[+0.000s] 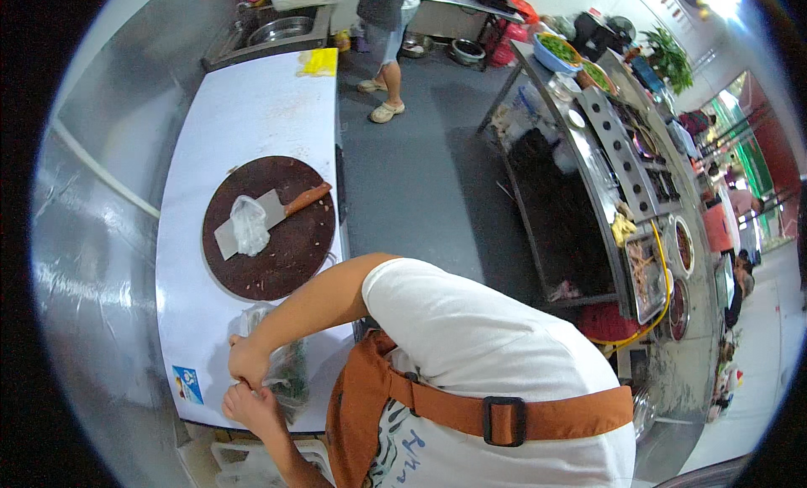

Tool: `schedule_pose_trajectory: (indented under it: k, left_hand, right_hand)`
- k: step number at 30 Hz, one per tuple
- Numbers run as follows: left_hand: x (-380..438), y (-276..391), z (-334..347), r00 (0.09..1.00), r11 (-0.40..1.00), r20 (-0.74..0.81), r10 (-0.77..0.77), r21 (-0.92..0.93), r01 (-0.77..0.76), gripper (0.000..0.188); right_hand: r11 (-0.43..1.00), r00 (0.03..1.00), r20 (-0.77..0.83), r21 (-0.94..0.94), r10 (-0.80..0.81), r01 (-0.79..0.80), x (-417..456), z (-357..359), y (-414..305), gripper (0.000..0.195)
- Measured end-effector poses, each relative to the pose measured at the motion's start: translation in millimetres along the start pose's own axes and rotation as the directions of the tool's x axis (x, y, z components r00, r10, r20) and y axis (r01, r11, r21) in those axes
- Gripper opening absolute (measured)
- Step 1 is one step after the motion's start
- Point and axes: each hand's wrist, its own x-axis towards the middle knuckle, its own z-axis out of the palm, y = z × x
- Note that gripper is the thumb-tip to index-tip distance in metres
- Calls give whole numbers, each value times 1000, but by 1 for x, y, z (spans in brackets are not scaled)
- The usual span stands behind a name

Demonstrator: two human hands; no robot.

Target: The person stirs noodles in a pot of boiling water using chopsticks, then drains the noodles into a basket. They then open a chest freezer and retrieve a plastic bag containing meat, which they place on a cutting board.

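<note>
My right hand (249,362) and my left hand (250,411) meet near the front left of a white-topped table (252,116). Both have their fingers closed at the end of a clear plastic bag (287,381), which holds something green, probably leafy vegetables. Part of the bag is hidden under my right forearm. Beyond it lies a round, dark chopping board (277,280). On that board rests a cleaver with a wooden handle (307,198). A crumpled clear plastic bag (250,226) covers the middle of its blade.
A blue card (188,385) lies at the table's corner, above a white plastic basket (233,456). A metal wall (101,236) runs alongside. Another person (388,40) stands past the far end, near a sink (280,31). Behind me is a steel stove counter (580,141) with food trays.
</note>
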Motion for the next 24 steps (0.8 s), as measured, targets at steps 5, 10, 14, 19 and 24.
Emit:
schedule_pose_trajectory:
  k: [5, 10, 14, 19, 24]
  left_hand:
    - [-4, 5, 3, 996, 999, -78, -35, 14, 36, 20]
    - [-22, 0, 18, 979, 988, -136, -152, -33, 149, 13]
    - [-25, -6, 28, 964, 980, -248, -93, -194, 45, 11]
    - [-28, -23, 25, 989, 986, -149, -4, -167, -21, 11]
    - [-23, -26, 32, 962, 983, -247, 113, -116, -145, 13]
  right_hand:
    - [994, 997, -77, 110, 2, 6, -5, 7, 2, 29]
    - [986, 995, -102, 167, 5, 12, 2, 17, 14, 28]
    - [992, 990, -82, 44, -110, 114, 8, 13, 19, 25]
    - [881, 959, 34, -386, -281, 272, 15, -8, -11, 23]
    - [805, 921, 153, -448, -358, 388, 31, -7, -2, 25]
